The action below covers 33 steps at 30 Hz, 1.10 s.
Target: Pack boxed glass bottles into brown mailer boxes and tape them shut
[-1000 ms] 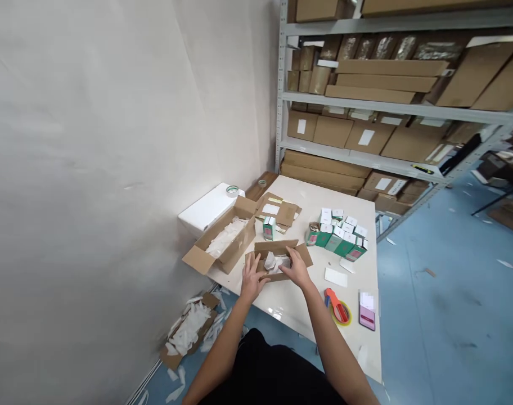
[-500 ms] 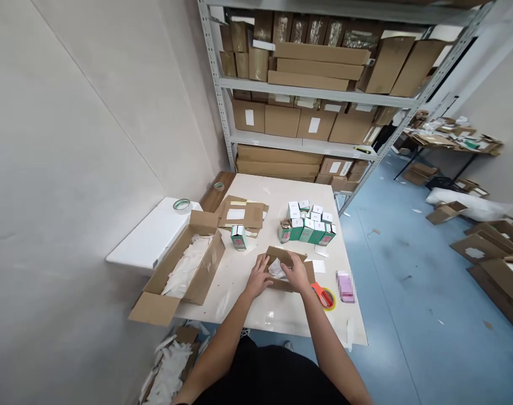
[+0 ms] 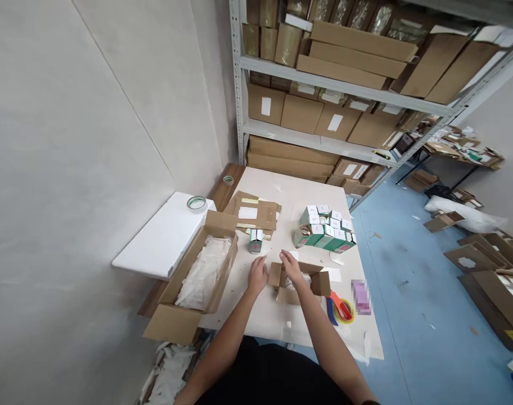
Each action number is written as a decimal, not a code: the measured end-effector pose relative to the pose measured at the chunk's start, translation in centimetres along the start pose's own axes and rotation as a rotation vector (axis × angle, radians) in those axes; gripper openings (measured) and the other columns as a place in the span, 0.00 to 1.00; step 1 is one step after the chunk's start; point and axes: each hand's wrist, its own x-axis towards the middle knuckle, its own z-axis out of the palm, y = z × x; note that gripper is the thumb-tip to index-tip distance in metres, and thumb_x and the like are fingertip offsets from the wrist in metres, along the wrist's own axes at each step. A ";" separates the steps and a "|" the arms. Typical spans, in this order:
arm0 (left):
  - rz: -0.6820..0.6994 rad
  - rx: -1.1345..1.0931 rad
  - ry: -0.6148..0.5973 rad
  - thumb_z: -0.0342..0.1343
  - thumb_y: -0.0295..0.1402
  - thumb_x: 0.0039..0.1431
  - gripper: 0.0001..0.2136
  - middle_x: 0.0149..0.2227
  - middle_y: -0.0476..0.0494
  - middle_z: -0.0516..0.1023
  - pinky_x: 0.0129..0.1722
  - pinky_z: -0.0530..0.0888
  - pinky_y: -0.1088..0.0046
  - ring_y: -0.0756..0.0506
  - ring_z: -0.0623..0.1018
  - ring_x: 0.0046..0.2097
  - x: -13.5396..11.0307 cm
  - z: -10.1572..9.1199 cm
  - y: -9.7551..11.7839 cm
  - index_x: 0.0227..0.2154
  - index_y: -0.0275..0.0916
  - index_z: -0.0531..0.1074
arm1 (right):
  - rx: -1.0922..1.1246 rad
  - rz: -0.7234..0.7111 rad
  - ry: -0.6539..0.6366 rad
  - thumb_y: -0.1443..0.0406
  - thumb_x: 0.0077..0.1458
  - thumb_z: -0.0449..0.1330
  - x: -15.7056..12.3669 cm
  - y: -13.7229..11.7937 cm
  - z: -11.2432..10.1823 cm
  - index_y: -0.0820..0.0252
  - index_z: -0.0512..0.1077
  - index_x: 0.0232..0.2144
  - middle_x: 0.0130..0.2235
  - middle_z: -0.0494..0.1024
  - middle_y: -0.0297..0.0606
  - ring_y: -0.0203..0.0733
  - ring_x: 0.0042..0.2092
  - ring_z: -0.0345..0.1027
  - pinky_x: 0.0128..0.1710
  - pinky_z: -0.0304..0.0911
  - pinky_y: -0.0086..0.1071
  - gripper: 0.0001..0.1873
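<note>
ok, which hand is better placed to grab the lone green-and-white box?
Left, likely: the left hand is closer to the green-and-white box; the right hand is farther off, its forearm crossing over the small open carton.

Bare forearms (image 3: pixel 228 334) reach in over near edge of the worktop (image 3: pixel 269 315), converging. Left hand (image 3: pixel 257 274) loosely bent, fingers forward. Right hand (image 3: pixel 291 267) near it, apart, fingers angled leftward toward far edge.
</note>
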 end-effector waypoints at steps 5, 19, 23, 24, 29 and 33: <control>-0.156 -0.056 0.132 0.47 0.32 0.68 0.30 0.69 0.34 0.66 0.69 0.63 0.57 0.38 0.64 0.70 5.6 -4.6 -0.5 0.72 0.38 0.54 | -0.027 0.021 -0.050 0.39 0.65 0.43 5.5 -2.7 5.1 0.52 0.69 0.64 0.68 0.68 0.45 0.49 0.66 0.64 0.54 0.71 0.38 0.39; -0.441 -0.034 -0.006 0.57 0.42 0.63 0.38 0.67 0.26 0.67 0.63 0.66 0.57 0.33 0.69 0.67 13.3 -5.4 -2.9 0.72 0.37 0.49 | 0.209 0.233 -0.078 0.41 0.68 0.39 9.2 -3.4 11.9 0.51 0.68 0.64 0.59 0.77 0.48 0.48 0.57 0.73 0.52 0.70 0.44 0.36; -0.475 0.144 -0.025 0.63 0.40 0.57 0.46 0.63 0.22 0.69 0.59 0.69 0.59 0.30 0.72 0.63 13.8 -5.0 -2.9 0.73 0.33 0.45 | 0.152 0.201 -0.095 0.39 0.67 0.31 9.5 -2.5 11.4 0.50 0.65 0.67 0.59 0.77 0.49 0.47 0.59 0.73 0.52 0.70 0.42 0.42; -0.471 0.178 -0.026 0.63 0.39 0.57 0.46 0.62 0.22 0.69 0.57 0.70 0.59 0.30 0.74 0.61 13.9 -5.0 -2.8 0.73 0.33 0.45 | 0.121 0.194 -0.105 0.38 0.66 0.29 9.6 -2.3 11.3 0.51 0.64 0.68 0.59 0.77 0.49 0.47 0.59 0.73 0.52 0.70 0.42 0.45; -0.449 0.305 -0.015 0.63 0.34 0.57 0.43 0.57 0.26 0.72 0.51 0.72 0.65 0.33 0.77 0.56 14.3 -4.8 -2.5 0.72 0.36 0.48 | 0.121 0.215 -0.103 0.36 0.64 0.27 9.9 -1.1 10.9 0.50 0.62 0.69 0.58 0.78 0.49 0.47 0.60 0.73 0.52 0.70 0.43 0.47; -0.404 0.342 -0.042 0.64 0.32 0.58 0.41 0.56 0.28 0.73 0.52 0.72 0.64 0.34 0.77 0.55 14.3 -4.9 -2.2 0.71 0.38 0.51 | 0.234 0.245 -0.059 0.39 0.66 0.31 9.7 -0.2 11.1 0.50 0.63 0.68 0.57 0.79 0.49 0.49 0.58 0.74 0.52 0.70 0.45 0.42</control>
